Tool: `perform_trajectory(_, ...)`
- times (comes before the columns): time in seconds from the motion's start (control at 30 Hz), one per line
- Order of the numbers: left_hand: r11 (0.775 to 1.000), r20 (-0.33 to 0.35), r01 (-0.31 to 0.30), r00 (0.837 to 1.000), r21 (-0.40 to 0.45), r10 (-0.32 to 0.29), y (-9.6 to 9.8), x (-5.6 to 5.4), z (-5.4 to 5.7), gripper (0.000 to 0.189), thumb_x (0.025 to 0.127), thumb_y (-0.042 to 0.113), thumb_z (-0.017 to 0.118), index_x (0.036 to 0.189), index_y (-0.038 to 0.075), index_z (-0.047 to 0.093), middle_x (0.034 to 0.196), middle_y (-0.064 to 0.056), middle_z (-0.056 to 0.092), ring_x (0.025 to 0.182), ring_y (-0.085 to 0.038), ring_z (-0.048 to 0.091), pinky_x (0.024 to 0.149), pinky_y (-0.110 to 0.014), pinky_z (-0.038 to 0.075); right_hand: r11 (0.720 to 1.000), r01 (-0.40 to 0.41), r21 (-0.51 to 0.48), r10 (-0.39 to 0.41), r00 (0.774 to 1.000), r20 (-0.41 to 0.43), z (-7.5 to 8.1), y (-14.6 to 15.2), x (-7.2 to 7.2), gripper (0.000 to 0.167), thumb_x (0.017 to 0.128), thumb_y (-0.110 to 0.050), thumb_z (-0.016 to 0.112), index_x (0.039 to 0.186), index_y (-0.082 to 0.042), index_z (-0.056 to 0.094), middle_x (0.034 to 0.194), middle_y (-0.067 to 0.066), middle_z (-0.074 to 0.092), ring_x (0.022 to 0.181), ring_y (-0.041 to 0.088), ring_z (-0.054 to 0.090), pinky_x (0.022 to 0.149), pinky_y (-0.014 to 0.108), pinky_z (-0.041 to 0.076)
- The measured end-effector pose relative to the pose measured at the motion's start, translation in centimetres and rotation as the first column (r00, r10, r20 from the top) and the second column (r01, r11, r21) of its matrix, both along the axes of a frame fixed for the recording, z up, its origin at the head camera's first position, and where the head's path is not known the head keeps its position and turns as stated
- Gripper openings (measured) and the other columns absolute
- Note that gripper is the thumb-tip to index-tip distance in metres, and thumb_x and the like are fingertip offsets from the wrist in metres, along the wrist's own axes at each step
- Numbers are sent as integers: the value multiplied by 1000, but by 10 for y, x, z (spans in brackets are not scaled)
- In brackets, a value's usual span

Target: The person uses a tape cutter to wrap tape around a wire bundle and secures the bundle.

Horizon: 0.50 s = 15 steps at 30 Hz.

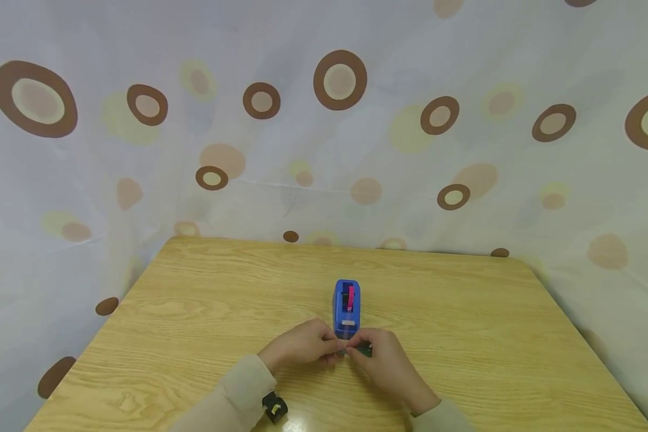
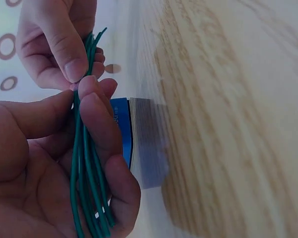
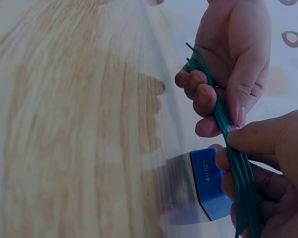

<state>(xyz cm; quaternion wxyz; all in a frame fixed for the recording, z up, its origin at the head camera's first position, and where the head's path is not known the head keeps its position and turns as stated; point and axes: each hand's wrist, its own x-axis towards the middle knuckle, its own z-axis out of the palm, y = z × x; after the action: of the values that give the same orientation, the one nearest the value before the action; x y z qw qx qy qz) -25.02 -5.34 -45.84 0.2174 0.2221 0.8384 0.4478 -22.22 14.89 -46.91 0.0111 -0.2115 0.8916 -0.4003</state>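
Note:
Both hands hold a bundle of thin green wires [image 3: 246, 181] close in front of a blue tape dispenser [image 1: 347, 329]. Thumb and fingers of my left hand [image 1: 306, 344] pinch the bundle near its middle. Right beside them, my right hand [image 1: 384, 362] pinches it too, the two thumbs almost meeting. A small piece of clear tape [image 3: 232, 128] shows on the wires between the thumb tips. Loose wire ends stick out past the fingers in both wrist views. Inside the dispenser sits a pink roll [image 1: 351, 297].
The hands and dispenser are over a wood-grain table [image 1: 221, 288]. A patterned cloth [image 1: 389, 156] with brown rings hangs behind it and along its sides. A small black device [image 1: 274, 408] is at the left sleeve cuff.

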Motion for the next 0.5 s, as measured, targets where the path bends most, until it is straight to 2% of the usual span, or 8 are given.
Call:
perform_trajectory(0.2,1000,14,-11,1000,19,10,0,0,-3,38,100,21,60,68,3,72,61,-1,63,52,-7,42,49,-21,30,1000,-5,14,6,998,-66,-1,0,1,7,89,-7,73,86,-14,71,85,-7,69,80,6,61,73,26,52)
perform_trajectory(0.5,999,15,-16,1000,37,15,1,-3,-6,37,99,20,61,68,3,72,59,0,62,48,-6,36,45,-21,26,1000,-1,-12,0,995,-98,-3,1,2,8,87,-6,75,84,-13,72,85,-8,69,79,6,61,71,27,52)
